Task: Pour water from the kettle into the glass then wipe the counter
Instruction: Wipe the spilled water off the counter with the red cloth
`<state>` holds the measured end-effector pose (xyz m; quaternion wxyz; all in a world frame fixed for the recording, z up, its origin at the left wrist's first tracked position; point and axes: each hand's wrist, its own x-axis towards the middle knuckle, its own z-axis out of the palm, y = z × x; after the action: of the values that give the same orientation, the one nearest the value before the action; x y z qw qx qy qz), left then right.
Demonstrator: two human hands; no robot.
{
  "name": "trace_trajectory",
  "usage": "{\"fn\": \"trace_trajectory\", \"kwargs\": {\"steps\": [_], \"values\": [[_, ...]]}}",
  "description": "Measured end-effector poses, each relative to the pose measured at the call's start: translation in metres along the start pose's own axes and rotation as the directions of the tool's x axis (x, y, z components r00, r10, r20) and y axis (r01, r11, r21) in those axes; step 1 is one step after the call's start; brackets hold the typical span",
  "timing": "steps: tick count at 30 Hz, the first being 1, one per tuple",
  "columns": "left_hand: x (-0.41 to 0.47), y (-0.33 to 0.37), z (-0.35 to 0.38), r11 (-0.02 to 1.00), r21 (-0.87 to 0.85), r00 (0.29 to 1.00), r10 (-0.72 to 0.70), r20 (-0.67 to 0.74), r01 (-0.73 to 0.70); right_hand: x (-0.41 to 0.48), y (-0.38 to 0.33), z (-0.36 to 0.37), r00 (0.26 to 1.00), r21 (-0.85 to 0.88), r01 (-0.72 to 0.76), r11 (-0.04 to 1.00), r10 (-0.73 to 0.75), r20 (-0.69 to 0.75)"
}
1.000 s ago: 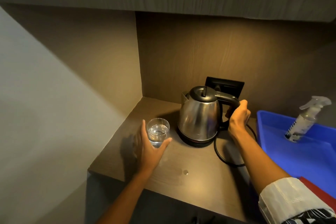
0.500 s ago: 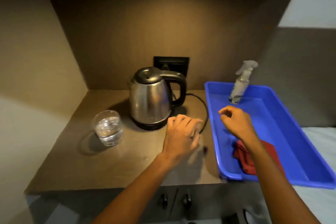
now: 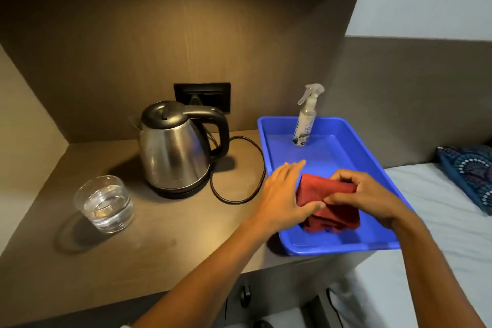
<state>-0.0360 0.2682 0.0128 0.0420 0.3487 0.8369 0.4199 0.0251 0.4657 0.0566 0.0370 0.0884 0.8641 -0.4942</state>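
A steel kettle (image 3: 174,149) with a black handle stands upright on its base at the back of the brown counter (image 3: 149,245). A short glass (image 3: 105,204) holding water sits at the counter's left. A folded red cloth (image 3: 328,210) lies in the blue tray (image 3: 343,246) on the right. My right hand (image 3: 362,198) pinches the cloth's top edge. My left hand (image 3: 285,197) lies against the cloth's left side, fingers stretched out, thumb under the fold.
A spray bottle (image 3: 306,117) stands at the tray's far end. The kettle's black cord (image 3: 239,170) loops on the counter between kettle and tray. A wall socket (image 3: 202,96) sits behind the kettle. A white bed with a patterned pillow (image 3: 471,176) lies to the right.
Both hands left the glass and the kettle handle and moved right into the tray. My right hand has taken hold of the red cloth. The view has swung right.
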Motion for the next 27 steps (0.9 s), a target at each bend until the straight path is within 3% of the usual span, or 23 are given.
{"fn": "trace_trajectory", "kwargs": {"steps": [3, 7, 9, 14, 17, 20, 22, 27], "values": [[-0.010, 0.003, -0.032, 0.937, -0.347, 0.990, -0.089, -0.106, 0.047, -0.002, -0.034, 0.011, 0.987, 0.207, 0.163, 0.965, -0.160, -0.031], [-0.043, -0.011, -0.070, 0.822, -0.565, 0.924, -0.270, -0.272, 0.074, 0.014, -0.060, 0.057, 0.967, 0.311, 0.220, 0.925, -0.165, -0.195], [-0.064, -0.020, -0.077, 0.814, -0.566, 0.875, -0.361, -0.321, 0.128, 0.022, -0.066, 0.088, 0.958, 0.223, 0.246, 0.943, -0.200, -0.207], [-0.131, -0.057, -0.085, 0.785, -0.530, 0.682, -0.579, -0.447, 0.319, 0.031, -0.069, 0.173, 0.919, -0.159, 0.382, 0.910, -0.393, -0.041], [-0.168, -0.082, -0.104, 0.864, -0.265, 0.502, -0.472, -0.725, 0.429, 0.025, -0.056, 0.214, 0.927, -0.447, 0.358, 0.820, -0.369, 0.066], [-0.191, -0.105, -0.130, 0.881, -0.085, 0.360, -0.276, -0.891, 0.466, 0.015, -0.039, 0.242, 0.925, -0.554, 0.379, 0.742, -0.311, 0.217], [-0.196, -0.122, -0.140, 0.852, -0.074, 0.329, -0.278, -0.903, 0.518, 0.011, -0.029, 0.253, 0.918, -0.608, 0.397, 0.687, -0.305, 0.254], [-0.189, -0.149, -0.145, 0.780, -0.316, 0.352, -0.550, -0.757, 0.540, 0.009, -0.028, 0.271, 0.929, -0.671, 0.361, 0.648, -0.315, 0.196]]}}
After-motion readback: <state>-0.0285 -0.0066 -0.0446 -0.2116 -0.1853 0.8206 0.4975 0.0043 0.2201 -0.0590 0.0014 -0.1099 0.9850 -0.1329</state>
